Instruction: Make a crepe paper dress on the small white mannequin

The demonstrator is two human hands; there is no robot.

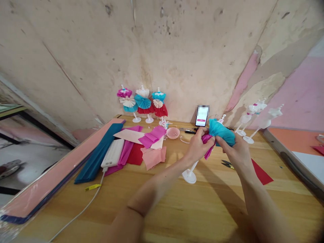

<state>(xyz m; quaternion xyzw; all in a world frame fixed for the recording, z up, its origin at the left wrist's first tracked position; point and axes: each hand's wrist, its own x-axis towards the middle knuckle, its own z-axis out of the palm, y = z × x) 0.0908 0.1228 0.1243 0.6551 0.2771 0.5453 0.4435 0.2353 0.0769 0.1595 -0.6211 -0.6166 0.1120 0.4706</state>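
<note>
Between my hands, a small white dress-form mannequin [222, 118] leans, its round base [189, 176] on the table. Turquoise crepe paper [222, 132] is gathered around its upper body, with magenta crepe paper [208, 153] hanging below on the left. My left hand [201, 144] pinches the gathers where the two colours meet. From the other side my right hand [234, 148] grips the turquoise paper, thumb pressed on its front. The mannequin's middle is hidden behind my hands. Small scissors [227, 164] with dark blades lie beneath my right hand, beside a red paper piece [262, 172].
Three dressed mannequins [144, 103] stand by the wall at the back left; several bare white ones [249, 118] are at right. A phone [201, 115] leans on the wall behind a pink bowl [173, 133]. Crepe sheets [101, 152] and a white power strip [113, 153] lie left.
</note>
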